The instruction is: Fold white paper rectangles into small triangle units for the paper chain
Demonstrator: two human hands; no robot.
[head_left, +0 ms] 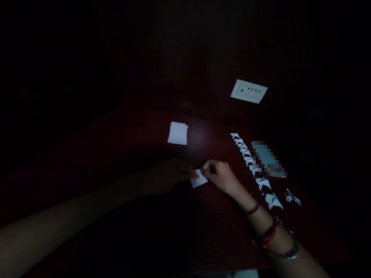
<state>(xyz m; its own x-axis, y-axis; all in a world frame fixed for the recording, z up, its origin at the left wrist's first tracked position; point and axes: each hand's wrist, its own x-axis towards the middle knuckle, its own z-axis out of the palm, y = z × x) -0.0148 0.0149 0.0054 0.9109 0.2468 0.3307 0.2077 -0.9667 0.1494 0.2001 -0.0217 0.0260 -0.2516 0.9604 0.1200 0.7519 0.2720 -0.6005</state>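
A small white piece of paper [199,179] lies on the dark wooden table [130,139] between my hands. My left hand [169,174] lies flat with its fingers stretched out, the fingertips pressing on the paper's left edge. My right hand [218,174] is curled, its fingers pinched on the paper's upper right corner. Bracelets and a bangle circle my right wrist. The scene is very dark.
A stack of white paper squares [177,133] lies beyond my hands. A row of several folded white paper triangles [252,164] runs diagonally at the right, next to a phone [268,159]. A tiny folded scrap [292,197] lies far right. A white wall socket [248,91] is behind.
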